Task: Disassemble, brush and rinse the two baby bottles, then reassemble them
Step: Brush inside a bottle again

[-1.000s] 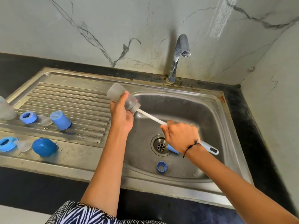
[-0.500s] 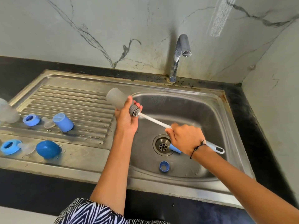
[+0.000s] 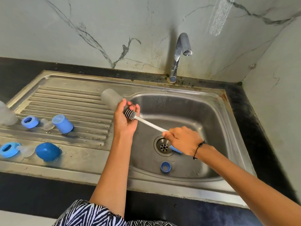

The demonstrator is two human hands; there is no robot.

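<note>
1. Key relation: the bottle (image 3: 111, 99) is clamped in the left hand (image 3: 124, 119) at the sink's left rim, over the edge between drainboard (image 3: 68, 101) and basin (image 3: 187, 111); its long axis runs from closed base (up-left, toward the drainboard) to mouth (down-right, hidden in the palm); the brush (image 3: 147, 122) lies on nearly the same line, bristle head at the bottle's mouth end by the left fingers, white shaft slanting down-right to the right hand (image 3: 183, 141).
2. Hands: apart; left wrapped round the bottle's neck end; right closed on the brush handle over the drain (image 3: 164, 146), blue grip end poking out below the fist; bristle head looks fully outside the bottle, touching or just beside the left fingertips — can't tell which.
3. Judgement: mid-brushing of this bottle; next stroke needs the head pushed along the shared axis, up-left into the mouth; right hand does the travel, left only steadies; a slight tilt off axis and the head prob. catches the rim or fingers.
4. Containers: basin holds a small blue ring (image 3: 165, 167) near the front wall, well apart from the drain; no water seen from the tap (image 3: 180, 53).
5. Drainboard, all well left of the hands: second bottle (image 3: 6, 115) at the far left edge, partly cut off; blue collar (image 3: 29, 121), clear teat (image 3: 47, 124) and blue cap (image 3: 62, 123) in the back row; another blue collar (image 3: 9, 150), a clear teat (image 3: 26, 150) just beside it, and a dark-blue domed cap (image 3: 48, 151) in front.
</note>
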